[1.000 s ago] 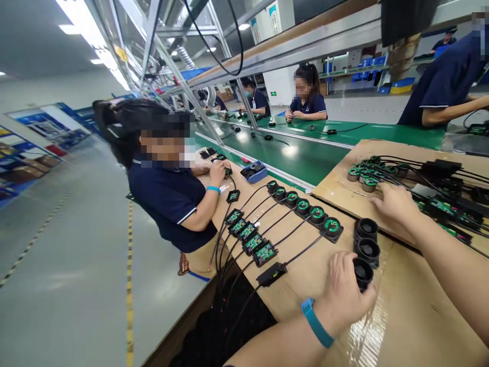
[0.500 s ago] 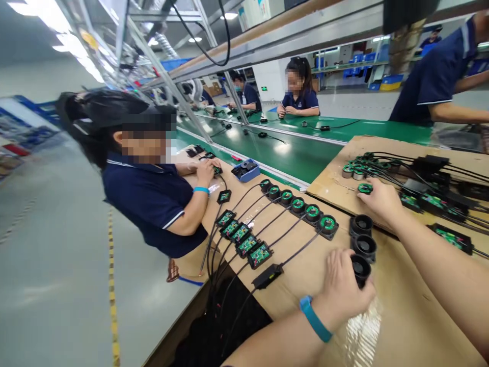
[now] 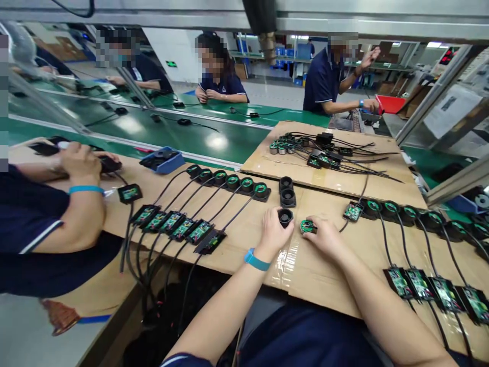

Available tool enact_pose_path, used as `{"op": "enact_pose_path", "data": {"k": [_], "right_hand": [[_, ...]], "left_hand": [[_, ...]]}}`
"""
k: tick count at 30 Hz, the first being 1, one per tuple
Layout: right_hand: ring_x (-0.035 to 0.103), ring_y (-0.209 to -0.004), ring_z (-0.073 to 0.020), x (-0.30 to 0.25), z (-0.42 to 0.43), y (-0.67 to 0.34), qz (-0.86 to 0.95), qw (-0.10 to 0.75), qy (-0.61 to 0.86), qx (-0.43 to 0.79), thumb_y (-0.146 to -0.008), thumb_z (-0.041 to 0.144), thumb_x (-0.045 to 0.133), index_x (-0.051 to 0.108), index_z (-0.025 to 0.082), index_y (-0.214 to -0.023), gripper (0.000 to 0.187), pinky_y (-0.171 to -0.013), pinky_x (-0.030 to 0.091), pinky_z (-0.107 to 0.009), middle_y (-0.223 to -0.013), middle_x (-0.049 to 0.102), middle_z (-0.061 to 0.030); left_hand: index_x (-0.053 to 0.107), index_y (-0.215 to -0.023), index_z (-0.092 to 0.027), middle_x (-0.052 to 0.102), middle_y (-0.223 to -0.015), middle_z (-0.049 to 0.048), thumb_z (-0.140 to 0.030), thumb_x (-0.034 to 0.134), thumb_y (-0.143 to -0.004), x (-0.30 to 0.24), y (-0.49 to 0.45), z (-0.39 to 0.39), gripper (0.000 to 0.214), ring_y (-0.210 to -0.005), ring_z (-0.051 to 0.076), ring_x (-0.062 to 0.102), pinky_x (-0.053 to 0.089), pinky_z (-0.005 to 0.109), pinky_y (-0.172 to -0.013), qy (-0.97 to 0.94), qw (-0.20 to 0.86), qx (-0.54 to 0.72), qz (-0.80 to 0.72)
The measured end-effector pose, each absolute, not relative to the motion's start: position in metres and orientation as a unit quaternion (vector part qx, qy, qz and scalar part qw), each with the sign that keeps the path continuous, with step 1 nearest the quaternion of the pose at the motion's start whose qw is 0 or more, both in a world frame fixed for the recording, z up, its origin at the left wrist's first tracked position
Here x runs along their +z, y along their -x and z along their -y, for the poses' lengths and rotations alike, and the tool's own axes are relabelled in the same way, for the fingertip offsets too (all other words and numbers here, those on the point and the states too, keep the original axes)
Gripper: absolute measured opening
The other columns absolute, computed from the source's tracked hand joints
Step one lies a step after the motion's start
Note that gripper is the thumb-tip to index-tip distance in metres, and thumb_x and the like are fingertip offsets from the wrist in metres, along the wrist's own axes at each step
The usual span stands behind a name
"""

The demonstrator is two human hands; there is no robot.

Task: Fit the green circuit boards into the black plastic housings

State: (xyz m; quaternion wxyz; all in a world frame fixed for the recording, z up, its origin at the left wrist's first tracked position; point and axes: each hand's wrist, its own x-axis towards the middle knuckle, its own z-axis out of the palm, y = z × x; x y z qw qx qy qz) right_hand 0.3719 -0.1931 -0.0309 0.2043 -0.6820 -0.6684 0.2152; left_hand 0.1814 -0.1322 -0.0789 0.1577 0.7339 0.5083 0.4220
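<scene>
My left hand (image 3: 271, 233) is closed around a black round housing (image 3: 285, 218) on the cardboard. Two more black housings (image 3: 288, 197) stand just beyond it in a line. To the right, my right hand (image 3: 325, 236) pinches a round green circuit board (image 3: 306, 227) by its edge, a short gap from the held housing. A cable runs from behind that hand to a small rectangular box with an open circuit board (image 3: 353, 211). Part of the cable is hidden by my fingers.
Housings with green boards (image 3: 261, 190) stand in a row on the left, cabled to open circuit boxes (image 3: 199, 230). A similar row (image 3: 408, 213) is at the right. Tangled cabled boards lie on a raised cardboard sheet (image 3: 263, 162). A co-worker's arm (image 3: 86, 209) works at the left near a blue bin (image 3: 168, 162).
My right hand has brought the round green board from the pile on the raised cardboard to beside my left hand. My left hand still grips the housing. The view has swung right.
</scene>
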Motion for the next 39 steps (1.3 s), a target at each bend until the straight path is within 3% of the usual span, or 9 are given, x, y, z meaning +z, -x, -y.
{"op": "enact_pose_path", "data": {"k": [6,9,13,18,24,29,32,36,39], "right_hand": [[0.069,-0.117,-0.0255,-0.051,0.211,-0.385,0.644,0.286,0.661,0.257,-0.080,0.027,0.081,0.062,0.022,-0.138,0.062,-0.103,0.054,-0.040,-0.127,0.071,-0.0113],[0.070,-0.116,-0.0281,-0.052,0.213,-0.396,0.648,0.285,0.658,0.257,-0.079,0.030,0.083,0.069,0.018,-0.128,0.052,-0.103,0.054,-0.041,-0.123,0.073,-0.0138],[0.071,-0.111,-0.0269,-0.049,0.213,-0.396,0.670,0.292,0.633,0.254,-0.082,0.028,0.081,0.070,0.017,-0.124,0.045,-0.099,0.055,-0.039,-0.121,0.074,-0.0135],[0.071,-0.108,-0.0246,-0.039,0.217,-0.387,0.710,0.276,0.594,0.258,-0.089,0.014,0.068,0.072,0.019,-0.120,0.032,-0.099,0.054,-0.037,-0.117,0.076,-0.0094],[0.073,-0.096,-0.0239,-0.032,0.225,-0.383,0.726,0.245,0.585,0.266,-0.091,0.019,0.067,0.074,0.017,-0.107,0.017,-0.090,0.056,-0.036,-0.104,0.077,-0.0094],[0.063,-0.126,-0.0292,-0.043,0.220,-0.382,0.706,0.284,0.601,0.245,-0.085,0.025,0.077,0.058,0.012,-0.141,0.060,-0.108,0.050,-0.043,-0.137,0.065,-0.0180],[0.062,-0.129,-0.0281,-0.050,0.217,-0.378,0.718,0.290,0.575,0.262,-0.087,0.024,0.073,0.059,0.014,-0.142,0.057,-0.112,0.048,-0.043,-0.140,0.064,-0.0158],[0.067,-0.121,-0.0278,-0.052,0.216,-0.373,0.726,0.287,0.571,0.254,-0.091,0.026,0.068,0.060,0.014,-0.141,0.052,-0.108,0.051,-0.042,-0.133,0.068,-0.0150],[0.071,-0.111,-0.0269,-0.049,0.217,-0.378,0.710,0.278,0.603,0.235,-0.090,0.030,0.068,0.061,0.016,-0.140,0.052,-0.099,0.056,-0.040,-0.126,0.072,-0.0145]], "left_hand": [[0.051,-0.126,-0.017,0.061,-0.121,0.0171,-0.028,0.071,-0.086,-0.075,-0.181,0.175,0.046,-0.117,0.032,0.060,0.052,0.051,-0.101,-0.764,0.031,0.501,-0.406],[0.053,-0.128,-0.018,0.066,-0.105,0.0113,-0.024,0.063,-0.093,-0.079,-0.184,0.198,0.037,-0.099,0.024,0.067,0.058,0.038,-0.086,-0.821,0.087,0.446,-0.345],[0.050,-0.137,-0.016,0.066,-0.088,0.0050,-0.033,0.064,-0.094,-0.087,-0.190,0.204,0.048,-0.078,0.019,0.068,0.059,0.031,-0.071,-0.810,0.163,0.381,-0.414],[0.055,-0.134,-0.016,0.069,-0.090,0.0065,-0.038,0.065,-0.095,-0.089,-0.191,0.194,0.046,-0.081,0.021,0.069,0.059,0.035,-0.076,-0.814,0.188,0.367,-0.410],[0.059,-0.129,-0.017,0.070,-0.090,0.0056,-0.034,0.060,-0.098,-0.082,-0.190,0.192,0.035,-0.080,0.019,0.068,0.058,0.033,-0.075,-0.800,0.259,0.368,-0.396],[0.063,-0.120,-0.018,0.066,-0.090,0.0055,-0.029,0.059,-0.098,-0.082,-0.183,0.199,0.025,-0.079,0.018,0.065,0.056,0.032,-0.076,-0.768,0.203,0.439,-0.419],[0.063,-0.113,-0.018,0.064,-0.103,0.0094,-0.027,0.060,-0.095,-0.083,-0.172,0.194,0.020,-0.090,0.020,0.065,0.056,0.036,-0.081,-0.678,0.155,0.522,-0.493],[0.041,-0.144,-0.018,0.053,-0.142,0.0181,-0.026,0.067,-0.086,-0.078,-0.159,0.170,0.064,-0.132,0.031,0.054,0.046,0.050,-0.109,-0.674,0.253,0.463,-0.517],[0.023,-0.156,-0.019,0.050,-0.148,0.0189,-0.028,0.072,-0.083,-0.071,-0.161,0.155,0.088,-0.137,0.032,0.051,0.041,0.054,-0.115,-0.721,0.343,0.360,-0.483]]}}
